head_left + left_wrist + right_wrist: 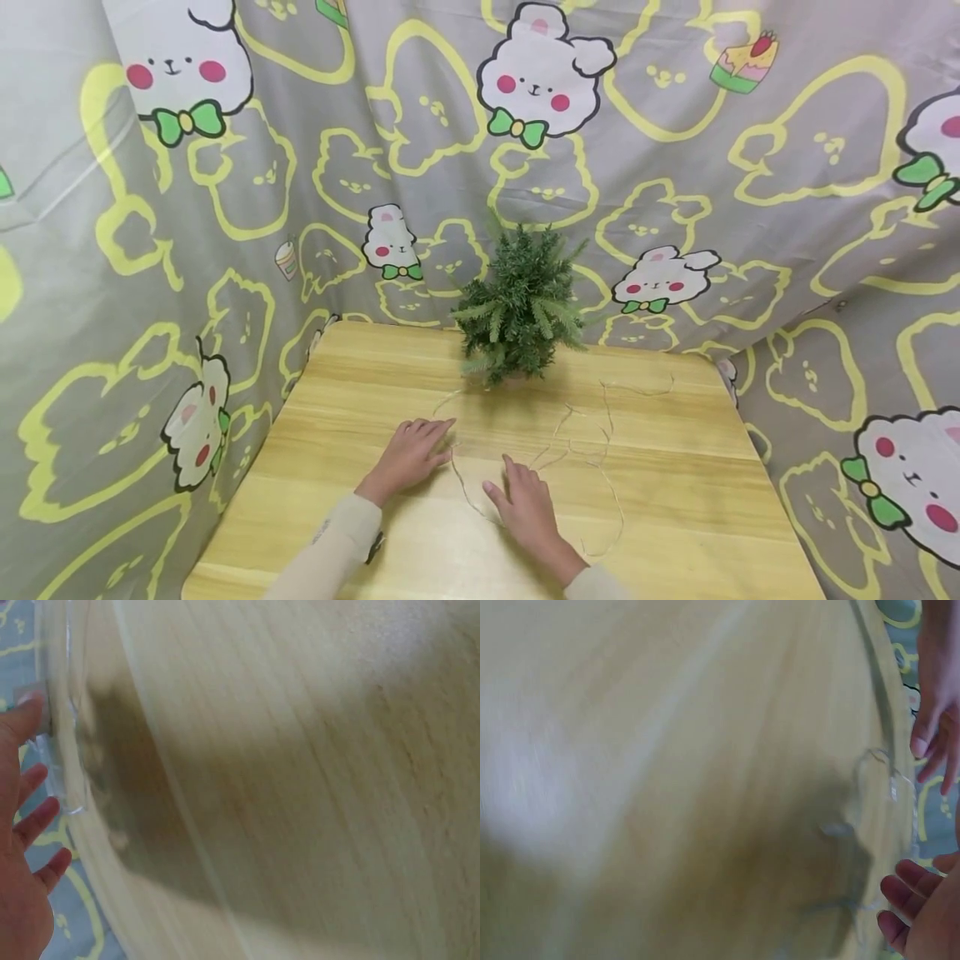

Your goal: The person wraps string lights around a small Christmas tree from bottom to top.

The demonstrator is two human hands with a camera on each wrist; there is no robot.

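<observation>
A long thin wire string (619,500), pale and loosely looped, lies across the wooden table. My left hand (408,460) is over the table's middle-left, fingers stretched forward and thumb apart, close to one stretch of the string. In the left wrist view that hand (28,847) shows spread fingers beside a clear, thin strand (71,742). To the right, nearer the front, my right hand (528,510) hovers or rests by the same stretch, its fingers loosely extended. The right wrist view shows the right hand (930,919) with nothing visibly gripped; whether it touches the wire is unclear.
A small artificial pine tree (521,308) stands at the back of the wooden table (697,483). Grey curtains (435,192) with a rabbit print hang behind and along both sides of the table. More string loops lie right of the tree's base.
</observation>
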